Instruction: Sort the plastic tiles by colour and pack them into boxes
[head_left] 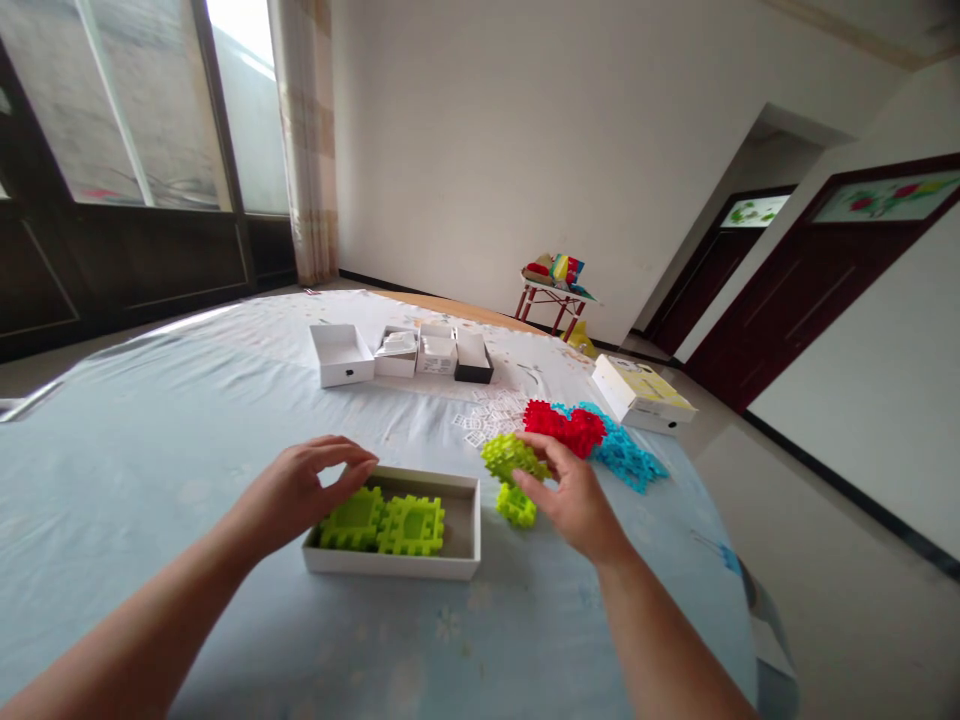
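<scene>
My left hand [296,490] is over the left end of a shallow white box [457,567], its thumb and fingertips drawn together at the back rim. The hand hides that corner. Inside the box two lime-green square pieces with notched edges [411,525] lie side by side, the left one partly under my hand. To the right of the box, my right hand [574,500] has its fingers and thumb round a stack of lime-green notched pieces [511,457]. Another green notched piece [516,507] rests on the cloth just below that stack.
Behind my right hand lie red notched pieces [559,425] and blue ones [630,460], with white paper cutouts [491,415] beside them. A lidded box [645,390] stands at the right. Several small boxes, including an open white one [341,355], line the back of the cloth-covered table [187,450].
</scene>
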